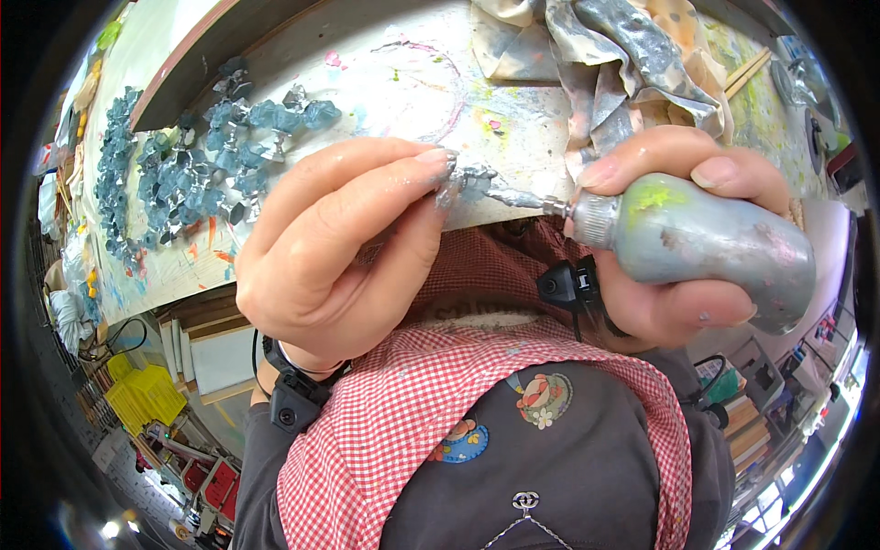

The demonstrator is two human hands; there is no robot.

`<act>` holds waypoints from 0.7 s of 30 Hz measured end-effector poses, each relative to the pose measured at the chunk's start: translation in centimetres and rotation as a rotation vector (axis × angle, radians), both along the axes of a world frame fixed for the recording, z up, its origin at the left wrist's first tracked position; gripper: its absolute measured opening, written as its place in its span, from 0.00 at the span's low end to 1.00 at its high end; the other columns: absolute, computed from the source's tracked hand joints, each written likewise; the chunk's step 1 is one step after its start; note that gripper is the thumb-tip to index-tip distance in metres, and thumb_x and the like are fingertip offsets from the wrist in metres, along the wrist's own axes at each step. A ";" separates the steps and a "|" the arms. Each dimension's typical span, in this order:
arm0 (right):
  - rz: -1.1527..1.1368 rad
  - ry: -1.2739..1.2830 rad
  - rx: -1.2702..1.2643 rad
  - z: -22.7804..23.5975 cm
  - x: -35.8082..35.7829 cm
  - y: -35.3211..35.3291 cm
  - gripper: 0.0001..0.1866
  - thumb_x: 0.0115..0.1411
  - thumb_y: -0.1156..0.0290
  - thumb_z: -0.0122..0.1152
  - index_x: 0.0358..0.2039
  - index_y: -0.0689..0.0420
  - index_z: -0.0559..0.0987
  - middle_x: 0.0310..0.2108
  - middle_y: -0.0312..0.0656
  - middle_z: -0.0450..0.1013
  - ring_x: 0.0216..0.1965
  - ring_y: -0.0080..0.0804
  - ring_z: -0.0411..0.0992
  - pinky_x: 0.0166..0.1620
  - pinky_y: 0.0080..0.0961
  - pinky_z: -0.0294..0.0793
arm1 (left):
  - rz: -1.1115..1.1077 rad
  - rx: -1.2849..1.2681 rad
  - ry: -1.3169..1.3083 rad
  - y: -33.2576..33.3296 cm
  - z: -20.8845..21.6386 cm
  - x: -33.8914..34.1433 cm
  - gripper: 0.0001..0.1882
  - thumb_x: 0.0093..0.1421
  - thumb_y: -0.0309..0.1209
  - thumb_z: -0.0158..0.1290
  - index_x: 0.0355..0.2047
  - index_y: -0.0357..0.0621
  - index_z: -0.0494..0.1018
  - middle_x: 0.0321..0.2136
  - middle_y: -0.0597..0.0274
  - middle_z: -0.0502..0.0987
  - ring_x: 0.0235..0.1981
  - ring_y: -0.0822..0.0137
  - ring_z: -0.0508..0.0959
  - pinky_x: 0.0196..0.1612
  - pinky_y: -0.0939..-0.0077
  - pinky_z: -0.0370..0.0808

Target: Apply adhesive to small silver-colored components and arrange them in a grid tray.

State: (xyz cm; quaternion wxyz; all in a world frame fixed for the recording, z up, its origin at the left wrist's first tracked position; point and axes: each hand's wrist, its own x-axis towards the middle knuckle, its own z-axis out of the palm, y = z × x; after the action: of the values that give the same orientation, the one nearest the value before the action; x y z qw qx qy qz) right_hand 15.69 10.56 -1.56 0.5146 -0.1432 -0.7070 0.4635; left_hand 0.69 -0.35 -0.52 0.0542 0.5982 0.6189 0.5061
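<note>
My right hand (697, 174) is wrapped round a grey squeeze bottle (720, 243) with a narrow metal nozzle tip (555, 208). The bottle lies tilted nearly level, its tip pointing left and smeared with silvery paint. Between the fingertips of my left hand (339, 238) is a small blue-grey painted piece (472, 181), pinched close to the nozzle. Its exact shape is partly hidden by my paint-stained fingers. Whether the nozzle touches the piece I cannot tell. On the table to the left lie several clusters of similar small blue-grey pieces (183, 188).
The white table (394, 92) is spattered with paint. A wooden ledge (197, 60) runs along its far left side. Crumpled, paint-stained cloth (600, 69) lies at the far right, beside wooden sticks (747, 71). Below the left side stands a yellow plastic basket (145, 394).
</note>
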 end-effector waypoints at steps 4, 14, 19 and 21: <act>0.026 0.003 -0.016 -0.4 -0.2 0.0 0.34 0.57 0.41 0.41 0.43 0.65 0.59 0.23 0.56 0.70 0.20 0.35 0.69 0.24 0.19 0.69 | 0.004 -0.014 0.017 -0.1 -0.2 -0.2 0.14 0.42 0.13 0.58 0.32 0.33 0.74 0.30 0.49 0.76 0.25 0.76 0.73 0.24 0.91 0.66; 0.001 -0.009 -0.006 -0.3 -0.2 0.1 0.34 0.56 0.41 0.41 0.43 0.65 0.59 0.24 0.56 0.70 0.21 0.35 0.69 0.25 0.19 0.69 | -0.033 0.034 0.032 0.2 -0.2 -0.2 0.14 0.42 0.13 0.58 0.31 0.32 0.74 0.30 0.48 0.76 0.27 0.72 0.74 0.27 0.87 0.69; 0.072 -0.008 -0.030 -0.5 0.5 0.4 0.34 0.57 0.41 0.40 0.43 0.64 0.59 0.24 0.56 0.70 0.19 0.33 0.68 0.23 0.20 0.69 | -0.021 0.043 0.041 0.3 -0.4 -0.2 0.13 0.42 0.13 0.58 0.31 0.32 0.74 0.30 0.48 0.76 0.28 0.70 0.75 0.29 0.86 0.70; 0.043 -0.005 -0.029 -0.5 0.4 0.4 0.34 0.57 0.41 0.40 0.43 0.64 0.59 0.24 0.56 0.70 0.18 0.32 0.67 0.22 0.19 0.68 | -0.044 0.081 0.030 0.4 -0.5 -0.2 0.13 0.42 0.13 0.58 0.31 0.32 0.74 0.30 0.47 0.76 0.28 0.70 0.75 0.28 0.85 0.70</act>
State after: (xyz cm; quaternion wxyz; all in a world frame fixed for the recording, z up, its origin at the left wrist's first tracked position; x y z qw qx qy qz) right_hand 16.09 10.91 -2.05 0.5005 -0.1368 -0.7044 0.4844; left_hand 0.46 0.02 -1.07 0.0315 0.6209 0.5853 0.5205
